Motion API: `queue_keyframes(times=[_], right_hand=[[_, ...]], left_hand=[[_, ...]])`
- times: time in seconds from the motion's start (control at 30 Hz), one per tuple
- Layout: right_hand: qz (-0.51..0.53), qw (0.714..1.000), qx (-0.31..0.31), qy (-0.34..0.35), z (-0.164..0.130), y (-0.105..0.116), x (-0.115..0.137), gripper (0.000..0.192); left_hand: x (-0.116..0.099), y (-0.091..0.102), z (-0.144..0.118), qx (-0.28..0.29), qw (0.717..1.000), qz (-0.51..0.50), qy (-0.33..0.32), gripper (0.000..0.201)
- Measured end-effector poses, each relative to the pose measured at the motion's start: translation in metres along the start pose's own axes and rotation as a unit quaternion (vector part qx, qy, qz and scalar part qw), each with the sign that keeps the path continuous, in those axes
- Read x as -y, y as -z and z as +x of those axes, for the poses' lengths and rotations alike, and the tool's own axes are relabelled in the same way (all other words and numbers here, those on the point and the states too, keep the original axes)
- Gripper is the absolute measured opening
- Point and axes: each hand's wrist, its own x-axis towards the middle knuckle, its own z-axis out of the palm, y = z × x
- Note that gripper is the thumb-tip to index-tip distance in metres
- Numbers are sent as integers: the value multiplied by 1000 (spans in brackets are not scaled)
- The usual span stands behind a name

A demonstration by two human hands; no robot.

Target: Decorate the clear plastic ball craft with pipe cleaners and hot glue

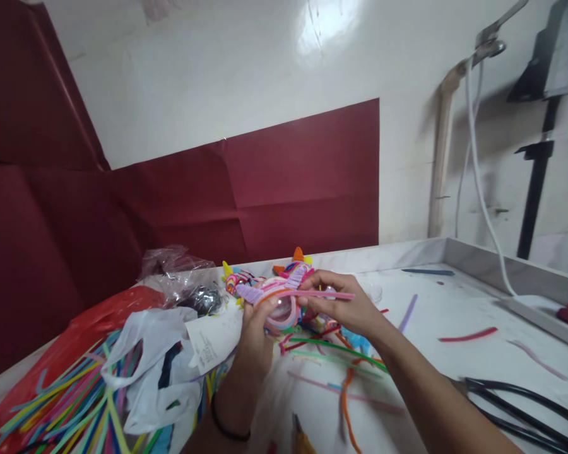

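My left hand [258,331] is wrapped round the near side of a round pipe-cleaner craft [284,323]. It has pink and orange bands, two lilac ear-like pieces and a clear rounded part in the middle. With pinched fingers, my right hand [343,306] grips a pink pipe cleaner [331,294] that lies across the top of the craft, its free end pointing right. Behind the craft stand other colourful pipe-cleaner pieces, one with an orange tip [298,254]. A green pipe cleaner [336,345] and an orange one [345,403] lie on the table below my hands.
On the left, many loose pipe cleaners [76,403] spill beside a white plastic bag [142,347] and a red bag [118,309]. Black-handled scissors [525,403] lie at the lower right. A raised rim [407,254] runs along the table's back edge.
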Motion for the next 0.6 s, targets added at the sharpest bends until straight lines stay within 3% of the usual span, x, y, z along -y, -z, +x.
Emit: queue_keyframes(times=[0.3,0.6], right_hand=[[-10,998,-58,30,-1,-16,1,18],[-26,996,-78,-41,-5,-22,11,17]], left_hand=[[-3,-9,-7,-15,999,12,-25,67],[-6,-12,-12,-18,998,34,-52,72]])
